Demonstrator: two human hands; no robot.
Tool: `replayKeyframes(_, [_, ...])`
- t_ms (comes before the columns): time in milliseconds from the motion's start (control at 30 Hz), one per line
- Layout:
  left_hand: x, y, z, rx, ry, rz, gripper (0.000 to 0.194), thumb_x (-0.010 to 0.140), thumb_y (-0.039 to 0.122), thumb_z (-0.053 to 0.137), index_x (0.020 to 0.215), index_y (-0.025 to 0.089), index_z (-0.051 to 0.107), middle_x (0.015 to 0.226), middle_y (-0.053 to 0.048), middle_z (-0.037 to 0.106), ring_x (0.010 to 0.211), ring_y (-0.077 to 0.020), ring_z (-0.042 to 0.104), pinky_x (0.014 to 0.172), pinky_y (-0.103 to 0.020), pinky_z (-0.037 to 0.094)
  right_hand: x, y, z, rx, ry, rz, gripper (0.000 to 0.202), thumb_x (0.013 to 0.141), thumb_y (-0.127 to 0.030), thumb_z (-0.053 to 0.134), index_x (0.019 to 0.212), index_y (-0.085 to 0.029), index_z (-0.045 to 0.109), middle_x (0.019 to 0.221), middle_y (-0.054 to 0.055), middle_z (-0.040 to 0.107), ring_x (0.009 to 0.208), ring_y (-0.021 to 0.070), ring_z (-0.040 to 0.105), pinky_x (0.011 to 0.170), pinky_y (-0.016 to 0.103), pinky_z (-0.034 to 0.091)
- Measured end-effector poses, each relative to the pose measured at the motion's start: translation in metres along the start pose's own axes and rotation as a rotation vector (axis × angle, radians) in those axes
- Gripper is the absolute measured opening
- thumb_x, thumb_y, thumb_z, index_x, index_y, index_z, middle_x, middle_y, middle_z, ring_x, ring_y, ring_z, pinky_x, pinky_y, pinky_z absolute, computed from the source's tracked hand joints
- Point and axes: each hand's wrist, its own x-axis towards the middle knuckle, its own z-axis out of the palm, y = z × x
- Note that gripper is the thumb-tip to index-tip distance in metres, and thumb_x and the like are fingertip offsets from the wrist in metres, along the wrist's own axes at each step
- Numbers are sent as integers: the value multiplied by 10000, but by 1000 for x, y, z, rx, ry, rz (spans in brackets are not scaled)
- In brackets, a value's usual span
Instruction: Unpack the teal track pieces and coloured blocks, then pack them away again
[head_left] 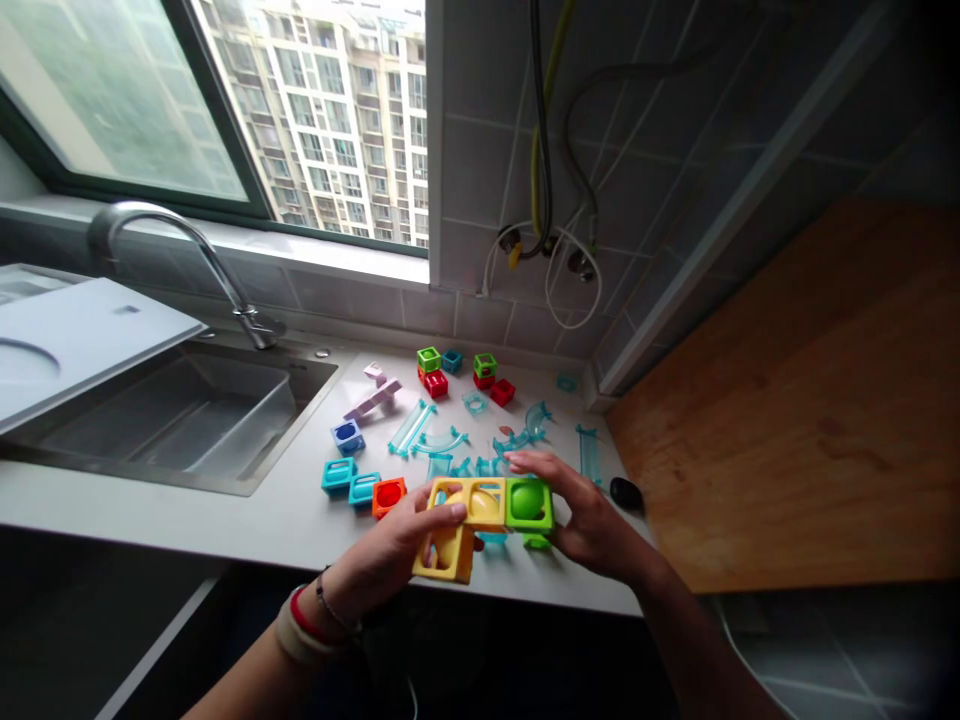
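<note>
Yellow blocks (486,503) joined in an L shape are gripped by my left hand (390,540), its thumb across the top. A green block (525,503) sits against the right end of the yellow ones. My right hand (592,520) has its fingers around the right side of the green block. Just left of my left hand, an orange block (389,495) rests on the white counter (285,520), beside two light blue blocks (364,488). Below the green block, another green piece (536,541) is partly hidden.
Clear blue track pieces (412,428) are spread over the counter behind my hands. Farther back are red blocks (502,391), green blocks (428,359) and a lilac piece (373,398). A sink (240,480) lies left; a wooden board (787,420) and black mouse (625,493) are right.
</note>
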Motion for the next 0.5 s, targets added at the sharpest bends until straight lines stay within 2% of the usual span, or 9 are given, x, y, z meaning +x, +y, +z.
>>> replayKeyframes(100, [3,-2,-1,76,65,139,481,757,331,861,1129,213,579,916,-15,719,769,-181,708,648,-238,552,-12,4,4,17,15,80,891,774,-139,818,1551,-351,438,1531,81,535,1348,326,567,1091,491,507])
replayKeyframes(167, [4,-4,0,138,97,196,576,730,321,881,1184,232,539,925,-11,723,787,-189,708,663,-246,548,-17,5,7,47,14,128,952,741,-208,878,1561,-354,417,1532,85,533,1352,330,560,1038,452,548])
replayKeyframes(233, [3,-7,3,184,101,213,666,722,318,887,1266,241,511,940,-21,738,838,-214,722,696,-260,553,-19,5,11,55,60,148,814,778,-258,865,1503,-337,503,1474,88,582,1324,319,580,1036,433,541])
replayKeyframes(300, [3,-9,9,187,97,213,742,722,317,889,1341,242,486,982,-42,758,900,-243,737,745,-286,563,-17,5,16,46,139,126,535,859,-290,797,1369,-305,635,1364,88,652,1273,305,612,1068,437,506])
replayKeyframes(367, [4,-12,15,168,108,220,751,718,319,893,1352,228,501,1009,-60,772,919,-250,744,764,-289,564,-15,5,21,38,196,87,344,910,-317,744,1250,-279,707,1263,88,695,1216,296,640,1080,445,488])
replayKeyframes(500, [10,-19,20,168,125,259,606,718,326,897,1224,197,590,1053,-75,772,906,-233,742,754,-272,566,-14,6,31,64,266,79,269,918,-363,738,1165,-255,733,1207,90,715,1185,289,656,1059,447,507])
